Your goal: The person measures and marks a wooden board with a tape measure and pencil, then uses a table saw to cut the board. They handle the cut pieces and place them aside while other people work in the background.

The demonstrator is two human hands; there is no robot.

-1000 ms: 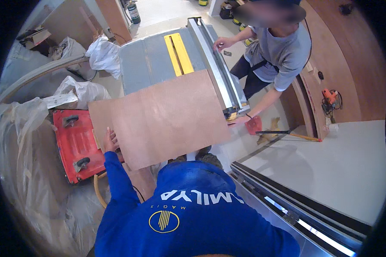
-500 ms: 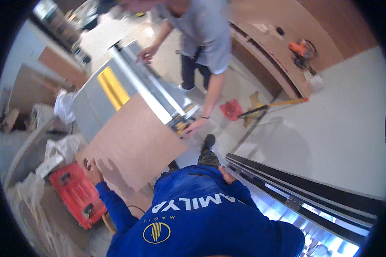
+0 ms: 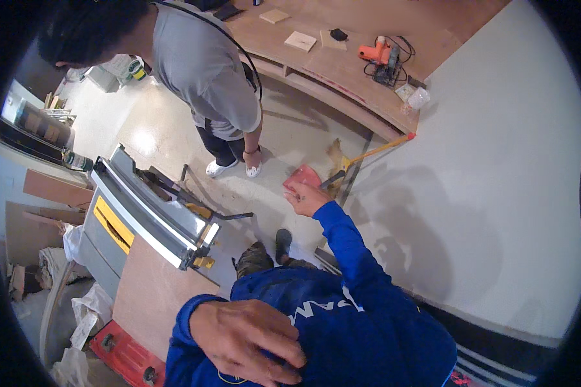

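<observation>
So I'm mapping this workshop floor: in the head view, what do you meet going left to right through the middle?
Table saw → plywood sheet → left hand → right hand → broom → white wall.

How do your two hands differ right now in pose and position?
The left hand is bent in close, fingers curled and resting on the blue shirt at the chest. The right hand is stretched away on a straight arm, out over the floor beside the red dustpan. The left looks large, near the camera; the right looks small and distant. Both are bare, come from blue sleeves and hold nothing visible.
</observation>
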